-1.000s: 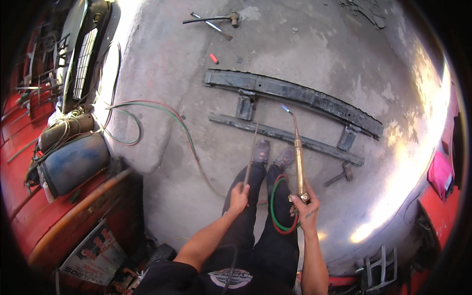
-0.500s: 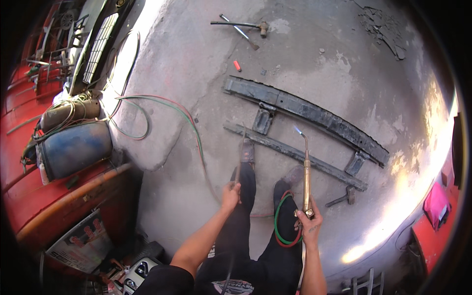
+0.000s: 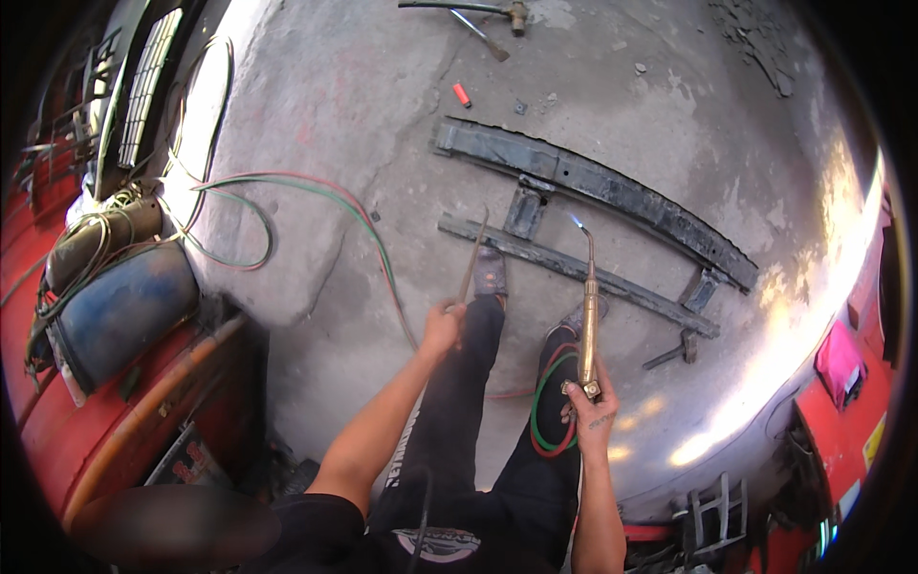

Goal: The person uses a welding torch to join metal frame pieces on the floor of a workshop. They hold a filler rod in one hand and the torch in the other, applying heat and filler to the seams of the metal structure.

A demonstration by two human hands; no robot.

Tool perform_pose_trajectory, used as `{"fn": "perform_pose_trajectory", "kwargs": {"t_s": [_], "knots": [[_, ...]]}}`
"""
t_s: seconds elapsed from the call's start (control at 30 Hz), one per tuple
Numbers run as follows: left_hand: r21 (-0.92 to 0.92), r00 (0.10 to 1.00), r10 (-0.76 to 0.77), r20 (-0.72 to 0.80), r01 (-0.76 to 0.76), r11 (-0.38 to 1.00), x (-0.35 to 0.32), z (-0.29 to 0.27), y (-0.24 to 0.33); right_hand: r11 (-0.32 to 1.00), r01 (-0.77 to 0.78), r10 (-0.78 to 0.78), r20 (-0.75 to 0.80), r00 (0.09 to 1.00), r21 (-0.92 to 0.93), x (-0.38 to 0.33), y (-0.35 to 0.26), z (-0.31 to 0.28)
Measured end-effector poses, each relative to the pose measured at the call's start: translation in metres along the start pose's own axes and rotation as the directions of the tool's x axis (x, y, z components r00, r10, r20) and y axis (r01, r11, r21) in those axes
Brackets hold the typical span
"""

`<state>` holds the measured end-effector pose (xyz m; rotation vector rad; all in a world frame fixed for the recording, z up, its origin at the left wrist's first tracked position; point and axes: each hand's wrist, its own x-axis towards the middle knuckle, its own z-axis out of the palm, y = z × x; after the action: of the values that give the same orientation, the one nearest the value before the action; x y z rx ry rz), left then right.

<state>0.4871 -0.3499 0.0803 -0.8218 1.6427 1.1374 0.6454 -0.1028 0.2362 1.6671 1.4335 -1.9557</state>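
My right hand (image 3: 591, 413) grips a brass torch (image 3: 588, 316), its small blue flame (image 3: 575, 221) near the dark metal frame (image 3: 612, 191) lying on the concrete floor (image 3: 363, 115). My left hand (image 3: 442, 330) holds a thin rod (image 3: 473, 256) angled toward the frame's lower bar. Red and green hoses (image 3: 545, 411) loop by my leg.

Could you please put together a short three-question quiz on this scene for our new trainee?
1. True or false: the torch in the right hand is lit.
2. What does the left hand hold?
A. a hammer
B. a thin rod
C. a red lighter
3. What lies on the concrete floor ahead of the feet?

Key:
1. True, a small flame shows at the tip.
2. B
3. A dark metal frame.
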Motion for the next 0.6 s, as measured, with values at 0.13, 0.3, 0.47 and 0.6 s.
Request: {"fn": "perform_pose_trajectory", "kwargs": {"t_s": [0.13,0.3,0.47,0.6], "knots": [[-0.095,0.993,-0.071,0.092,0.080,0.992,0.032,-0.006,0.022,0.997,0.048,-0.048,0.004,0.999,-0.054,0.009,-0.008,0.027],[-0.121,0.990,-0.110,0.092,0.121,0.985,0.061,0.001,0.032,0.995,0.040,-0.039,0.013,0.999,-0.093,0.024,-0.016,0.032],[-0.057,0.997,-0.070,0.035,0.072,0.996,0.073,0.007,0.027,0.998,0.012,-0.014,-0.032,0.999,-0.056,0.027,-0.011,0.028],[0.016,0.999,0.012,-0.033,-0.011,1.000,0.078,0.016,0.023,0.999,0.032,-0.033,-0.006,0.999,-0.026,0.040,-0.002,0.028]]}}
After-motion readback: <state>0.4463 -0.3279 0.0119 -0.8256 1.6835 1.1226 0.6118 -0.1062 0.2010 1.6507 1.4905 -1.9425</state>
